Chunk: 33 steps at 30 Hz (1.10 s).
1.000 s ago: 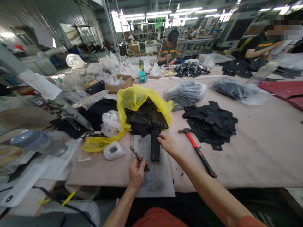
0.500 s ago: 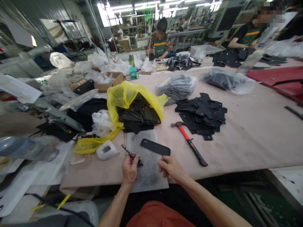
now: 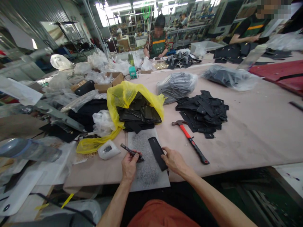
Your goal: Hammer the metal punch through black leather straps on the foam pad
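My left hand (image 3: 129,166) is closed around a dark marker pen (image 3: 127,149), whose narrow end points right over the speckled white board (image 3: 145,181). My right hand (image 3: 174,160) grips the right edge of a flat black strip (image 3: 156,150) with rounded corners. The strip lies slantwise across the board's right side, and small pale lettering shows near its top end. A little dark object pokes out below the right hand; I cannot make out what it is. To the right, a claw hammer (image 3: 192,143) with a red and black handle lies on the table.
A yellow bag (image 3: 113,97) of black pieces stands behind the board. Beyond the hammer is a heap of black strips (image 3: 205,110). Clear bags (image 3: 177,85) lie farther back. A small white container (image 3: 109,149) sits at left. Two people (image 3: 159,44) work across the table.
My right hand has taken hold of the black strip's edge. The strip has turned from lying nearly crosswise to steeply slanted and shifted toward me. The left hand still holds the pen.
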Each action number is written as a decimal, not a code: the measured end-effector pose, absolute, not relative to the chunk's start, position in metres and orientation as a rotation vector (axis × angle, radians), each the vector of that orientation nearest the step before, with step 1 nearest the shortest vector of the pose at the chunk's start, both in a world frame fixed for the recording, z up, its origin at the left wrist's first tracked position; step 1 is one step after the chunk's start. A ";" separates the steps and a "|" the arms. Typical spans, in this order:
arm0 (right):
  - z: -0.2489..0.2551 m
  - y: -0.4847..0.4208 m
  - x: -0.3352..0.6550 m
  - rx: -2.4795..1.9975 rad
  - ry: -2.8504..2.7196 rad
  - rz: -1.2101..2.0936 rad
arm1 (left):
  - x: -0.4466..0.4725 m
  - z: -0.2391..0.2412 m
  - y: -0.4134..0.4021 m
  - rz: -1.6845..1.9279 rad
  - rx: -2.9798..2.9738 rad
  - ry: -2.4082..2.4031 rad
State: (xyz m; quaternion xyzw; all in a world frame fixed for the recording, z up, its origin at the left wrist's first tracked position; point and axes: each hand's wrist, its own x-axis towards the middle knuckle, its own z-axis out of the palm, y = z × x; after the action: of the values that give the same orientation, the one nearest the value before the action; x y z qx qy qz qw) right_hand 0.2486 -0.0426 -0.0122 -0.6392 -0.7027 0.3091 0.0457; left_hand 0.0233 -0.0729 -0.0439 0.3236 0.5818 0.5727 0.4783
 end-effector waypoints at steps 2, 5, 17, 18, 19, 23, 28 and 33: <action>-0.013 -0.054 0.245 -1.871 -2.116 1.034 | 0.026 -0.042 -0.063 1.414 0.806 1.377; -0.017 -0.064 0.236 -1.874 -2.079 1.056 | 0.034 -0.041 -0.045 1.423 0.850 1.343; -0.023 -0.069 0.225 -2.004 -2.152 0.934 | 0.057 -0.053 0.001 1.265 1.161 1.378; -0.023 -0.069 0.226 -2.001 -2.150 0.939 | 0.058 -0.054 0.002 1.256 1.180 1.373; -0.023 -0.069 0.226 -1.997 -2.144 0.943 | 0.057 -0.054 0.003 1.253 1.195 1.366; -0.023 -0.069 0.229 -1.987 -2.112 0.960 | 0.057 -0.052 0.005 1.249 1.254 1.332; -0.022 -0.068 0.230 -1.983 -2.108 0.968 | 0.060 -0.051 0.005 1.217 1.330 1.308; -0.021 -0.067 0.229 -1.990 -2.076 1.004 | 0.061 -0.049 0.003 1.156 1.401 1.326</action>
State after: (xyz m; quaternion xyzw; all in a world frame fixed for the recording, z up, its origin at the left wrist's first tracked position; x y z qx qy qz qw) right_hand 0.2286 -0.0669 -0.0214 -0.6526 -0.6808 0.3291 0.0477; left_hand 0.0607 0.0026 -0.0488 0.5620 0.5319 0.4638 0.4315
